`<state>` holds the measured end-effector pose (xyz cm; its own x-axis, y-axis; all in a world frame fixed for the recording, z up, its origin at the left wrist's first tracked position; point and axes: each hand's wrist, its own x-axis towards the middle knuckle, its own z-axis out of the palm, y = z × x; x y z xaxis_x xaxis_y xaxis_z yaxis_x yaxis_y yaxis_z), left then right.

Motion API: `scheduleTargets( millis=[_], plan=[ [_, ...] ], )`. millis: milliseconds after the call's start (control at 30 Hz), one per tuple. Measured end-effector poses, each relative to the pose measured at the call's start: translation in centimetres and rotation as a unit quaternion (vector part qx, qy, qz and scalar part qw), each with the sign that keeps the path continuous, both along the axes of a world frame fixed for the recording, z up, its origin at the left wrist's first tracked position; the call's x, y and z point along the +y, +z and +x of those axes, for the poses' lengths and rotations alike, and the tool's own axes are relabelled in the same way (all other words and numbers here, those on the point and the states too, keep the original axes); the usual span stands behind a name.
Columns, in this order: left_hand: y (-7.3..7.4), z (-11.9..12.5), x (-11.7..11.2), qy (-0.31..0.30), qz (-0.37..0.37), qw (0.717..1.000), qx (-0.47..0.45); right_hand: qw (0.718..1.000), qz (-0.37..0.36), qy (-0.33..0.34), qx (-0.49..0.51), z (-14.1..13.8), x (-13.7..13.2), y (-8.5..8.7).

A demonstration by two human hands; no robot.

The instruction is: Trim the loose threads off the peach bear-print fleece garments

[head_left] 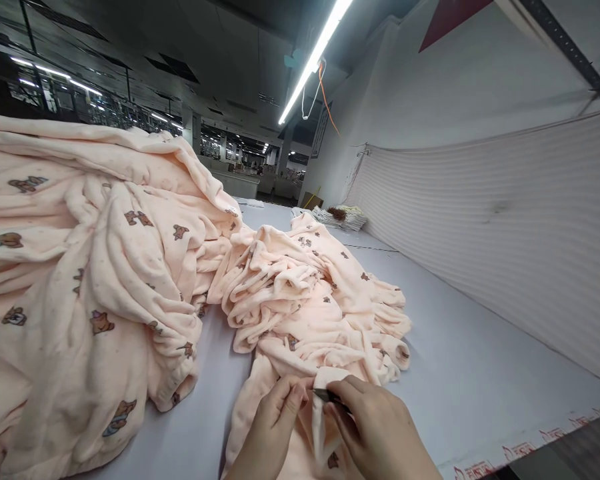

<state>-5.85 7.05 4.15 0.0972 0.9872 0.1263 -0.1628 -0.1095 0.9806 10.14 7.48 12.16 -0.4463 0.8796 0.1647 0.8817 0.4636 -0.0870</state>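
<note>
A pale pink fleece garment (280,380) printed with small brown bears lies bunched on the table in front of me. My left hand (275,417) is closed in a pinch at its edge, close to a light band of the cloth. My right hand (375,420) is closed around small dark thread snips (334,399), mostly hidden by the fingers. The pointed tip of the snips lies against the light band, just right of my left fingertips. Whether a loose thread is between the left fingers is too small to tell.
A large heap of the same bear-print fleece (105,280) fills the left side. The grey-white table (460,360) runs back to stacked papers or cloths (343,217). A striped pale sheet (480,213) hangs along the right. A lit tube lamp (315,63) hangs overhead.
</note>
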Motion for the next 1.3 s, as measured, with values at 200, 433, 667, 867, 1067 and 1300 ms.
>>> scheduleTargets(
  millis=[200,433,667,867,1067,1300],
  plan=[
    [0.2,-0.2,0.4,-0.015,0.038,0.996,0.078,0.996,-0.084,-0.004,0.023,0.6,0.6,0.6],
    [0.2,-0.1,1.1,-0.020,0.043,0.995,0.088,0.995,-0.088,-0.008,0.039,0.9,1.6,0.0],
    [-0.1,0.2,1.6,-0.036,0.035,0.995,0.085,0.995,-0.080,-0.037,0.047,1.2,1.0,-0.1],
    [-0.2,0.5,1.8,-0.024,0.041,0.995,0.085,0.995,-0.086,-0.050,0.020,0.8,1.6,-0.1],
    [-0.8,0.2,2.2,0.004,-0.077,0.992,-0.105,0.984,-0.119,-0.101,0.087,2.7,1.7,-2.9],
    [-2.6,1.8,-1.1,0.206,0.047,0.975,0.074,0.971,-0.108,-0.087,0.195,3.0,2.0,-4.3]
  ],
)
